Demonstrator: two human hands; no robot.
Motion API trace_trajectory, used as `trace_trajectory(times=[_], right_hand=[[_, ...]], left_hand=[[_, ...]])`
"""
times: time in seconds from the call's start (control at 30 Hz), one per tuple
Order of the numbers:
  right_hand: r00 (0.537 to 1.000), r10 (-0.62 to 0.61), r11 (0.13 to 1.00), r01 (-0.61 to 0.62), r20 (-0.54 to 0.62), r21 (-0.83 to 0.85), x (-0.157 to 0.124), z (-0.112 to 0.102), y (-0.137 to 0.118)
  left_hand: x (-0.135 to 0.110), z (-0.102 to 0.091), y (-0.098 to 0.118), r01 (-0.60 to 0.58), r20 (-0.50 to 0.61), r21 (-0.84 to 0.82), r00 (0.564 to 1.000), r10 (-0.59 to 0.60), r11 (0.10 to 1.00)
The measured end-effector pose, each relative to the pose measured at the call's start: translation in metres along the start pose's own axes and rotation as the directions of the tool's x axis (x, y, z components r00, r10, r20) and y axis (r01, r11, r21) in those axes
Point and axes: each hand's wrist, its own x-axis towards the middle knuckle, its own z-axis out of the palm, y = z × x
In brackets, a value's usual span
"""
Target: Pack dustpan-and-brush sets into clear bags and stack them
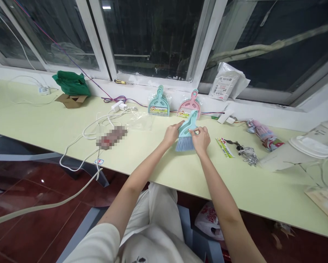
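Observation:
Both my hands hold a small teal hand brush (186, 132) with pale blue bristles, just above the pale green table (57, 124). My left hand (171, 133) grips its left side, thumb on the brush's body. My right hand (201, 139) pinches its right side with curled fingers. Behind the brush, a teal dustpan set (158, 103) and a pink dustpan set (190, 106) in clear wrapping lean against the window sill.
White cables and a charger (119, 106) lie at the left, with a clear plastic bag (141, 120). A green bag (72, 83) and cardboard box (70, 100) sit far left. Keys (247, 152), a label (225, 147), a folded umbrella (263, 135) and white packages (313, 146) lie at the right.

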Motion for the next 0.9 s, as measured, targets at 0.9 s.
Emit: trace_trajectory(times=[0.9], right_hand=[[0.888, 0.023, 0.839, 0.233, 0.459, -0.492, 0.052, 0.018, 0.039]], left_hand=[[0.004, -0.046, -0.061, 0.207, -0.015, 0.816, 0.941, -0.338, 0.54]])
